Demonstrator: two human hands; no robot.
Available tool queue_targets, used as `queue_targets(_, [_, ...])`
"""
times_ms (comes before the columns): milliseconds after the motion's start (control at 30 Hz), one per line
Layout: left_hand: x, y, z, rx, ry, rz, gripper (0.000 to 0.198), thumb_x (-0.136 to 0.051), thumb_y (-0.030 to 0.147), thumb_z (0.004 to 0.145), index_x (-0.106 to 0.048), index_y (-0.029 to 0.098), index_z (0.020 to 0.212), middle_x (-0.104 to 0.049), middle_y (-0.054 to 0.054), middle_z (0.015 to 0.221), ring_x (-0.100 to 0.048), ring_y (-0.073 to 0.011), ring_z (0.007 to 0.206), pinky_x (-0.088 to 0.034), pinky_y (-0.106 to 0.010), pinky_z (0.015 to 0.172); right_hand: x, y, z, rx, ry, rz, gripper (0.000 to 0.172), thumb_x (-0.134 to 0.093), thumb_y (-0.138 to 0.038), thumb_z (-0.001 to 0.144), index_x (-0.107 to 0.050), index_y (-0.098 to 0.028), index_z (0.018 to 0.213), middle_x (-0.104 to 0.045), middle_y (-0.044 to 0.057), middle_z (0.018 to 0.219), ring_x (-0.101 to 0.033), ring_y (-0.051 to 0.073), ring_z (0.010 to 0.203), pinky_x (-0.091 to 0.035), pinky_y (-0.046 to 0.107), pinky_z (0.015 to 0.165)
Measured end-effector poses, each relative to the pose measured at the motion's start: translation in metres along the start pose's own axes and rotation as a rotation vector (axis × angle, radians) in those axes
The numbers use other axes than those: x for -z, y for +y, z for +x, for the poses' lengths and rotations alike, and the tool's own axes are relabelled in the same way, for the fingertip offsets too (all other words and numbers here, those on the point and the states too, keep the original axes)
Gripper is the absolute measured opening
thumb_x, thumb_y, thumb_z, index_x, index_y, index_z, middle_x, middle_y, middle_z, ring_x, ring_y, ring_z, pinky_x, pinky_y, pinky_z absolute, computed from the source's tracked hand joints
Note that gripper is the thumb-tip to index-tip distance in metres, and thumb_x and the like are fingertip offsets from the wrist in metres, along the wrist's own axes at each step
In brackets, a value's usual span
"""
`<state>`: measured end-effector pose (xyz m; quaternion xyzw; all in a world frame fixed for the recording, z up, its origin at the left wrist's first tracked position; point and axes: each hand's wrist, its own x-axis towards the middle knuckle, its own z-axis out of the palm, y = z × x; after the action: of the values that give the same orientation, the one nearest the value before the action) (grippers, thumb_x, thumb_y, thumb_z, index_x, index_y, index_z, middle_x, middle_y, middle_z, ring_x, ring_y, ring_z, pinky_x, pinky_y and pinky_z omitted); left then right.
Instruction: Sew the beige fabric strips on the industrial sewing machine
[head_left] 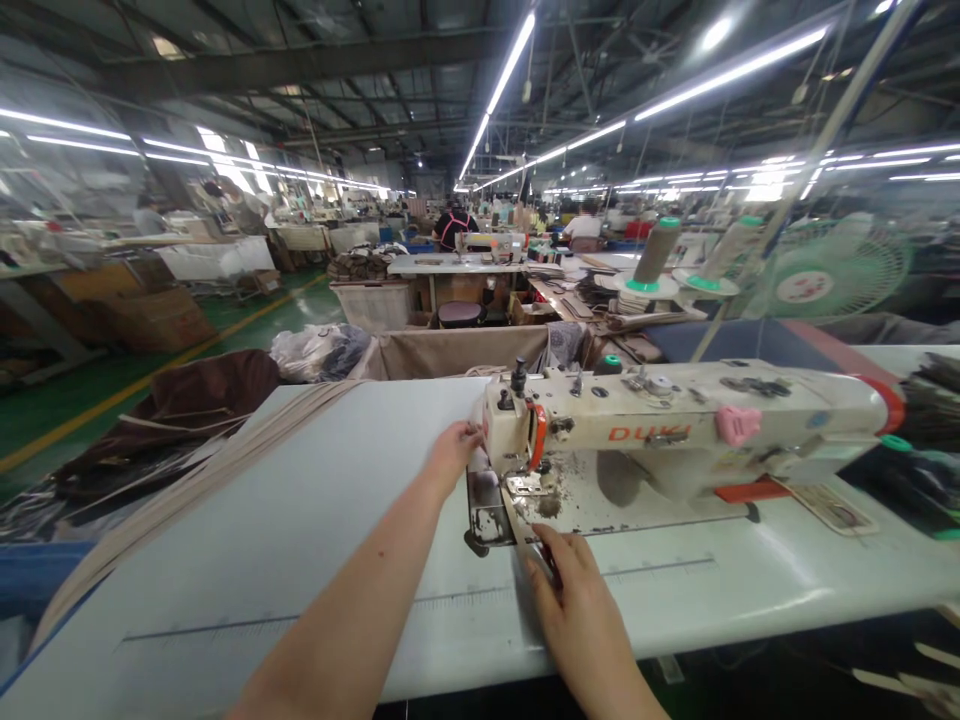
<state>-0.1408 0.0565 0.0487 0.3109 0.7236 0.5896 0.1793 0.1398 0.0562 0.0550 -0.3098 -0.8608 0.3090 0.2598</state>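
Sewing machine [675,430]: white, standing on the right half of the pale worktop [300,520], head end toward centre. Needle plate [525,487] below the head, scuffed and dusty. Left hand [454,450]: reaching behind the head end, fingertips touching the casing; closure not discernible. Right hand [577,590]: lying flat on the worktop just in front of the needle plate, fingers extended, nothing gripped. Thread cones [656,250] upright behind the machine. Green fan [832,270] at far right. Long beige strips [187,480] along the left edge.
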Motion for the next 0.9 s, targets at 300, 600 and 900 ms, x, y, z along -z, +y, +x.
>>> queue_targets(300, [0.030, 0.009, -0.047, 0.123, 0.072, -0.393, 0.050, -0.080, 0.062, 0.067, -0.059, 0.018, 0.078, -0.070, -0.007, 0.083, -0.071, -0.0244, 0.090, -0.059, -0.042, 0.094, -0.006, -0.018, 0.011, 0.116, 0.008, 0.242, 0.030, -0.052, -0.041, 0.101, -0.071, -0.019, 0.109, -0.070, 0.014, 0.107, -0.067, 0.026, 0.101, -0.057, 0.041, 0.093])
queue_targets(600, [0.062, 0.025, -0.122, 0.101, 0.107, -0.365, 0.047, -0.083, 0.061, 0.075, -0.064, 0.019, 0.086, -0.076, -0.008, 0.096, -0.073, -0.0250, 0.105, -0.058, -0.038, 0.101, -0.035, -0.042, 0.024, -0.295, -0.408, 0.699, 0.058, -0.057, -0.075, 0.088, -0.071, -0.018, 0.093, -0.068, 0.005, 0.078, -0.052, 0.014, 0.059, -0.037, 0.028, 0.054])
queue_targets(900, [0.078, 0.015, -0.170, 0.019, 0.149, -0.230, 0.045, -0.074, 0.063, 0.086, -0.065, 0.021, 0.097, -0.078, -0.011, 0.113, -0.072, -0.0275, 0.116, -0.058, -0.038, 0.102, -0.057, -0.054, 0.043, -0.408, -0.502, 0.920, 0.069, -0.065, -0.082, 0.079, -0.069, -0.014, 0.090, -0.065, 0.004, 0.074, -0.040, 0.007, 0.051, -0.020, 0.023, 0.047])
